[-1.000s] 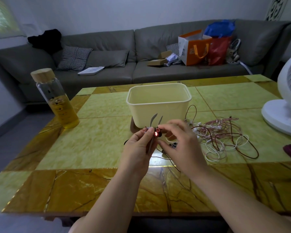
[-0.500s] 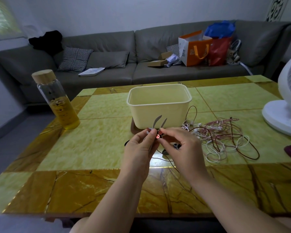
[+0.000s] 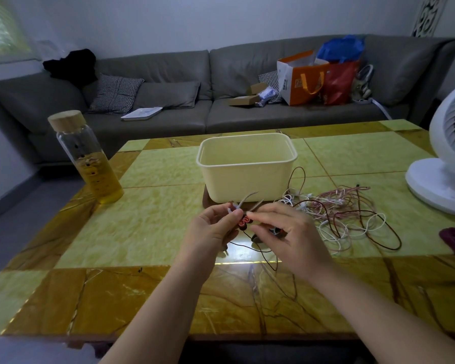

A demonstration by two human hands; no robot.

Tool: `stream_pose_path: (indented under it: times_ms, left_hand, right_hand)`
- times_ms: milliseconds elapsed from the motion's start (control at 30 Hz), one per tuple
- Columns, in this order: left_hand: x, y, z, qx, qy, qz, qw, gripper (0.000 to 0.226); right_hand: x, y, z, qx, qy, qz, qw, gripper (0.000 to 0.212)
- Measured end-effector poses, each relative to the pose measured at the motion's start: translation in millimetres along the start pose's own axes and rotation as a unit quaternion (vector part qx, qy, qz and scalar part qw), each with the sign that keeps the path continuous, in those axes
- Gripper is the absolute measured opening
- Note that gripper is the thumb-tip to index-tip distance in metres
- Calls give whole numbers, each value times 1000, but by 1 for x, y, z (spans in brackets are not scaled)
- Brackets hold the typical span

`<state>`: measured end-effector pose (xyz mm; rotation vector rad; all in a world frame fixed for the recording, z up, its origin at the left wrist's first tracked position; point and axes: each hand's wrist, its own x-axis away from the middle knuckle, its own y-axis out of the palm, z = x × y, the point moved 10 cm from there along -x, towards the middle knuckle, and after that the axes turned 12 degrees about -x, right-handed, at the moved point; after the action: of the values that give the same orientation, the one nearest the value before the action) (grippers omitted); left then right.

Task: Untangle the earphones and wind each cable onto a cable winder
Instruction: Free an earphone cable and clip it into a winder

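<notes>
The person's left hand [image 3: 208,232] and right hand [image 3: 292,237] are bare. Both forearms are bare too, uncovered as far as the lower edge of the view shows them.

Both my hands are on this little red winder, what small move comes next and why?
Probably wrap the slack dark cable once round the red winder: left hand and right hand pinch it, and the cable trails loose beneath them.

A tub [image 3: 247,174] stands on the table [image 3: 147,232], with a bottle [image 3: 90,164] to its left, a fan [image 3: 447,164] at the right edge and a sofa [image 3: 168,74] behind. Cables [image 3: 352,216] lie right of its front. The left hand [image 3: 208,232] and right hand [image 3: 292,237] meet before it, pinching what seems a winder [image 3: 244,221].
</notes>
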<state>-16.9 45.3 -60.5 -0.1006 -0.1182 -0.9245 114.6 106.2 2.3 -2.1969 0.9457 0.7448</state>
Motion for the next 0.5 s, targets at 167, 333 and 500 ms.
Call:
stream_pose_path:
  times_ms: [167, 333, 500]
  left_hand:
    - [6, 0, 22, -125, 43, -77, 988, 13]
    - [24, 13, 43, -212, 77, -162, 961, 31]
    - [33, 16, 49, -231, 86, -199, 949, 39]
  right_hand:
    - [-24, -31, -4, -71, 83, 43, 993, 19]
    - [-27, 11, 15, -149, 287, -184, 928, 26]
    - [-13, 31, 12, -191, 339, -254, 885, 46]
